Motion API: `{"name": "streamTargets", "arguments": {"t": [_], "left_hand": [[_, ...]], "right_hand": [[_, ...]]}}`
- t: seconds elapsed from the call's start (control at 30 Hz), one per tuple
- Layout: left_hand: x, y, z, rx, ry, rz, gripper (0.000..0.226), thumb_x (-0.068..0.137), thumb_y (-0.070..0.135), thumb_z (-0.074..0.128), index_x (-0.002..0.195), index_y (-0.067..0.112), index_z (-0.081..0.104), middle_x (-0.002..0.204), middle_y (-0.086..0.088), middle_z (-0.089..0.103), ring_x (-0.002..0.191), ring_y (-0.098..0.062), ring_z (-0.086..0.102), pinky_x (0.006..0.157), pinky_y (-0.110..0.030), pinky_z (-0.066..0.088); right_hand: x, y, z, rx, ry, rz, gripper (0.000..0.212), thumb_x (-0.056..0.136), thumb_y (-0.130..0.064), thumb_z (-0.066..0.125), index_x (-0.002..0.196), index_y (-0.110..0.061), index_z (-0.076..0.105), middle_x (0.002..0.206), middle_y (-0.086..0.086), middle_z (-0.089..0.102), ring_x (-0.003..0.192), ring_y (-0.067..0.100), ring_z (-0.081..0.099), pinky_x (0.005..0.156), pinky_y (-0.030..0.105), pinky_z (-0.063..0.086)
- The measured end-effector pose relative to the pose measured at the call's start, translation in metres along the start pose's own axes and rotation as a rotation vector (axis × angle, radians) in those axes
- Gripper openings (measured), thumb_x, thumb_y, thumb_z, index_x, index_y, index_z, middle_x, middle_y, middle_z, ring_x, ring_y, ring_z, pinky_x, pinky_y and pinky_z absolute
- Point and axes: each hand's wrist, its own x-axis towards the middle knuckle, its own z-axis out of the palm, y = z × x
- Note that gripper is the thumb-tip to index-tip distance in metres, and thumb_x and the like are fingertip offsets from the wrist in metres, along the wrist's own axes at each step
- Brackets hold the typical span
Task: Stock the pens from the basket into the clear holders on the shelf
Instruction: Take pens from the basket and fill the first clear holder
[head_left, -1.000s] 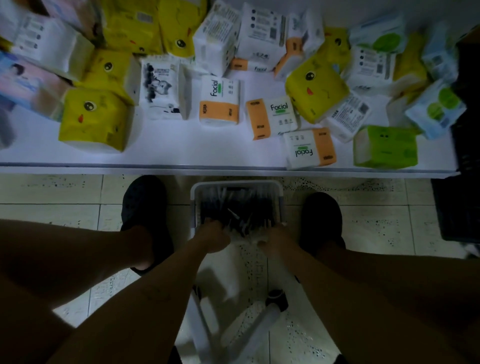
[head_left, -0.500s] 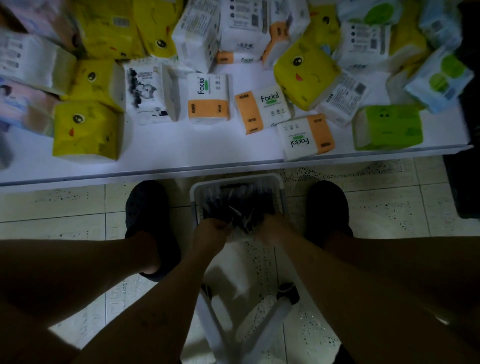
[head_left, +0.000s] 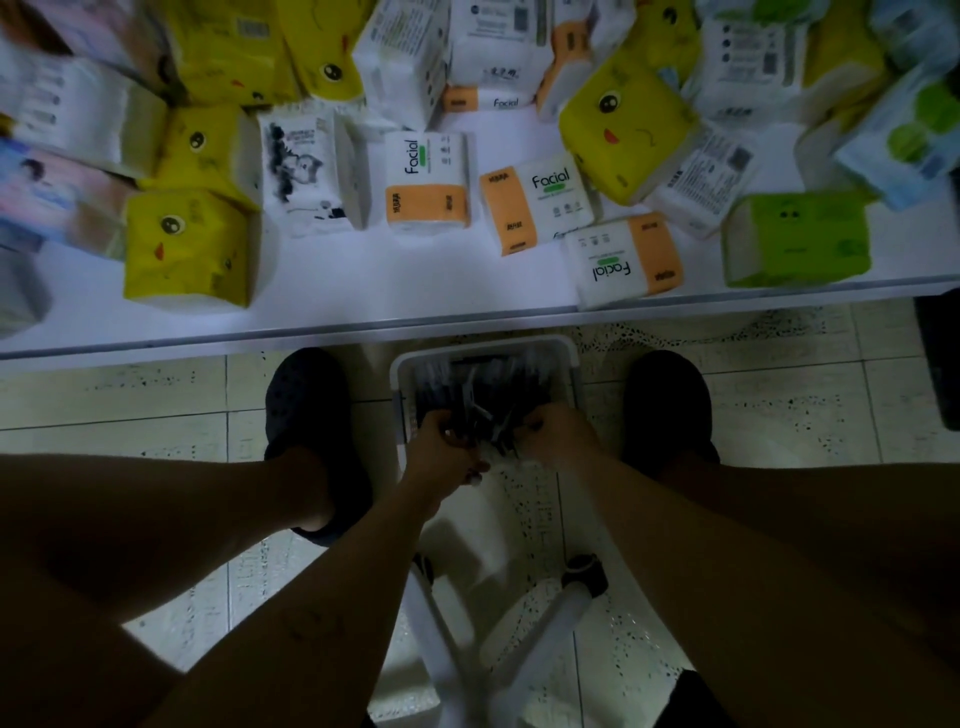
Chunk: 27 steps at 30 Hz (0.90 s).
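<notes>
A white basket (head_left: 566, 349) stands on the tiled floor between my two feet, filled with several dark pens (head_left: 483, 387). Both my hands reach down into its near end. My left hand (head_left: 444, 447) has its fingers curled round a bunch of pens. My right hand (head_left: 556, 434) also curls its fingers round pens beside it. The light is dim and the exact grip is hard to make out. No clear holders are in view.
A white shelf (head_left: 363, 296) runs across in front of me, crowded with tissue packs: yellow (head_left: 187, 249), orange-and-white "Facial" (head_left: 426, 184), green (head_left: 797, 239). White stool legs (head_left: 550, 629) stand on the floor below my arms. A dark object (head_left: 940, 358) is at the right edge.
Both hands stay in the basket and have drawn a little closer together on the pens. The camera has tilted so the shelf looks nearer and larger.
</notes>
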Motion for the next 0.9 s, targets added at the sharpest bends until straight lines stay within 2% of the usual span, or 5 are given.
{"name": "streamTargets", "arguments": {"t": [0.3, 0.53, 0.67, 0.8, 0.9], "left_hand": [[-0.019, 0.015, 0.001, 0.14, -0.105, 0.035, 0.073, 0.089, -0.01, 0.054, 0.146, 0.024, 0.025, 0.11, -0.01, 0.055, 0.089, -0.026, 0.062, 0.072, -0.039, 0.056], [-0.05, 0.038, 0.003, 0.209, -0.064, 0.153, 0.049, 0.091, -0.008, 0.048, 0.134, 0.014, 0.043, 0.11, -0.01, 0.055, 0.085, -0.023, 0.059, 0.058, -0.026, 0.049], [-0.07, 0.046, 0.005, 0.179, 0.054, 0.207, 0.029, 0.097, -0.001, 0.035, 0.116, 0.006, 0.055, 0.096, -0.017, 0.059, 0.075, -0.018, 0.052, 0.056, -0.019, 0.044], [-0.096, 0.06, 0.005, 0.2, 0.145, 0.352, 0.026, 0.104, 0.017, 0.036, 0.101, 0.005, 0.059, 0.079, -0.009, 0.058, 0.067, -0.015, 0.051, 0.057, -0.02, 0.042], [-0.125, 0.079, 0.004, 0.139, 0.135, 0.512, 0.015, 0.101, 0.01, 0.044, 0.092, 0.007, 0.055, 0.073, 0.002, 0.052, 0.068, -0.009, 0.049, 0.058, -0.009, 0.04]], "right_hand": [[-0.023, -0.01, -0.006, 0.189, 0.111, -0.002, 0.017, 0.085, -0.011, 0.068, 0.09, -0.014, 0.052, 0.081, 0.0, 0.054, 0.075, 0.019, 0.056, 0.064, 0.029, 0.045], [-0.052, -0.019, -0.012, 0.158, 0.088, -0.101, 0.011, 0.081, -0.003, 0.067, 0.089, -0.007, 0.06, 0.09, 0.018, 0.065, 0.085, 0.035, 0.066, 0.076, 0.05, 0.058], [-0.08, -0.032, -0.021, 0.161, 0.174, -0.198, 0.02, 0.087, -0.007, 0.06, 0.072, -0.015, 0.048, 0.072, 0.011, 0.056, 0.068, 0.025, 0.056, 0.065, 0.041, 0.05], [-0.112, -0.048, -0.038, 0.179, 0.293, -0.308, 0.037, 0.096, -0.017, 0.056, 0.063, -0.021, 0.039, 0.06, -0.002, 0.042, 0.055, 0.01, 0.04, 0.052, 0.023, 0.03], [-0.133, -0.06, -0.052, 0.188, 0.354, -0.388, 0.033, 0.09, -0.018, 0.062, 0.066, -0.02, 0.04, 0.063, -0.003, 0.045, 0.057, 0.011, 0.042, 0.053, 0.024, 0.03]]}}
